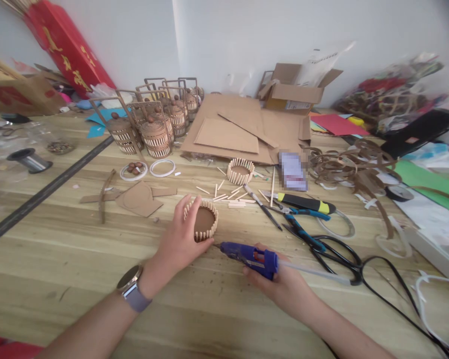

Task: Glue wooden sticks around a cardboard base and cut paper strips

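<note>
My left hand (179, 234) curls around a small round basket (206, 224) walled with short upright wooden sticks on a brown cardboard base. In my right hand (284, 284) is a blue hot glue gun (249, 257), a clear glue stick (314, 270) trailing from its back. The gun's nozzle points left, close to my left thumb and the basket's near side. A second stick-walled ring (240, 172) sits farther back. Between the two lie several loose wooden sticks (239, 199).
Right of the sticks lie a pen (264, 207), a utility knife (303, 203), pliers (307, 229) and black scissors (338, 254). Behind stand several finished lidded baskets (155, 134) with tall handles, beside cardboard sheets (226, 137). Cardboard scraps (140, 198) are at left, brown strips (340, 164) at right.
</note>
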Demonstrator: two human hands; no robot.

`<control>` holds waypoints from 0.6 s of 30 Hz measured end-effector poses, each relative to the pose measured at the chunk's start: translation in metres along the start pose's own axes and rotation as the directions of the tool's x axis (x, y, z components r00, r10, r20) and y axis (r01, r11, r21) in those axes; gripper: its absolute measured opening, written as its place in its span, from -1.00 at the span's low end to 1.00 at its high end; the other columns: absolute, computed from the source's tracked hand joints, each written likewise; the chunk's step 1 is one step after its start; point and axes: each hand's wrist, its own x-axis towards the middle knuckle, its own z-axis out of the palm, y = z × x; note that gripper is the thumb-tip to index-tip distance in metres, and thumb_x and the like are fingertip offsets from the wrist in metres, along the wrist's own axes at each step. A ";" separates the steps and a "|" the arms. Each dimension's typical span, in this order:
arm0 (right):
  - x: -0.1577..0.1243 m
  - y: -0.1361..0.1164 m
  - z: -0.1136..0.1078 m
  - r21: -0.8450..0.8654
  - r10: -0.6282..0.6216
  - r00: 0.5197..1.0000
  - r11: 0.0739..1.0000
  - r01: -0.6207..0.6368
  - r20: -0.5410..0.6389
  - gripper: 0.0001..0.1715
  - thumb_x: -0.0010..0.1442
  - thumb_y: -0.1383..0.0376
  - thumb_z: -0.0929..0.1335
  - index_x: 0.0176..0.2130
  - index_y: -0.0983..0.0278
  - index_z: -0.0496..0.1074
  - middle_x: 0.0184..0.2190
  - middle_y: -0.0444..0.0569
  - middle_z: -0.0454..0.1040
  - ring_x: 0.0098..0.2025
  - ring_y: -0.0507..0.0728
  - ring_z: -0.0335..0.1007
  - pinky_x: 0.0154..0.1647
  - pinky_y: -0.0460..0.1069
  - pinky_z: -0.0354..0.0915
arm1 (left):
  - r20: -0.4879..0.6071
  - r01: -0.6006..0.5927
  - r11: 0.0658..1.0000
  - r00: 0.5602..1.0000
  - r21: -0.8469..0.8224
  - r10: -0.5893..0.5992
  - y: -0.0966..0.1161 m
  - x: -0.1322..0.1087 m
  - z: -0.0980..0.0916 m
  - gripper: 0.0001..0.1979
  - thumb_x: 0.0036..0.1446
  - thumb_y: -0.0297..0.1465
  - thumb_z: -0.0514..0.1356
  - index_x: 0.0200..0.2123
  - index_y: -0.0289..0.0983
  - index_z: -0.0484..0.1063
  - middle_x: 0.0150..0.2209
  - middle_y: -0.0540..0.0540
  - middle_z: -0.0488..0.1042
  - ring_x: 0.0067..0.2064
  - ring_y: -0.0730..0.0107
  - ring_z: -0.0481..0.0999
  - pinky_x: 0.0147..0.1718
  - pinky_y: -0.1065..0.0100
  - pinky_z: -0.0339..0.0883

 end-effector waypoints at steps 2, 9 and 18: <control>0.000 0.000 -0.001 0.000 0.003 1.000 1.000 -0.003 -0.004 -0.77 0.11 0.11 0.36 -0.32 0.20 0.49 -0.36 -0.05 0.57 -0.32 0.20 0.49 -0.27 0.04 0.43 | -0.002 0.002 1.000 1.000 0.001 -0.002 0.000 0.000 0.000 -0.04 0.00 -0.34 0.35 0.34 -0.12 -0.16 0.26 -0.34 0.05 0.30 -0.18 0.13 0.17 -0.19 0.20; 0.001 -0.006 -0.003 0.040 0.045 0.999 0.998 -0.046 0.023 -0.76 0.08 0.11 0.35 -0.32 0.21 0.48 -0.37 -0.06 0.58 -0.33 0.20 0.50 -0.30 0.03 0.44 | -0.037 -0.012 1.000 0.999 0.006 0.012 0.001 0.001 0.001 -0.06 -0.01 -0.39 0.33 0.34 -0.11 -0.13 0.21 -0.30 0.13 0.24 -0.12 0.23 0.15 -0.13 0.26; 0.002 -0.011 -0.007 0.106 0.063 0.997 0.992 -0.067 0.045 -0.76 0.05 0.13 0.36 -0.31 0.23 0.48 -0.36 -0.07 0.60 -0.33 0.18 0.52 -0.29 0.01 0.46 | -0.034 -0.005 1.000 0.999 0.012 0.006 0.001 0.000 0.002 -0.10 -0.01 -0.40 0.31 0.33 -0.15 -0.09 0.19 -0.31 0.15 0.22 -0.10 0.27 0.13 -0.10 0.27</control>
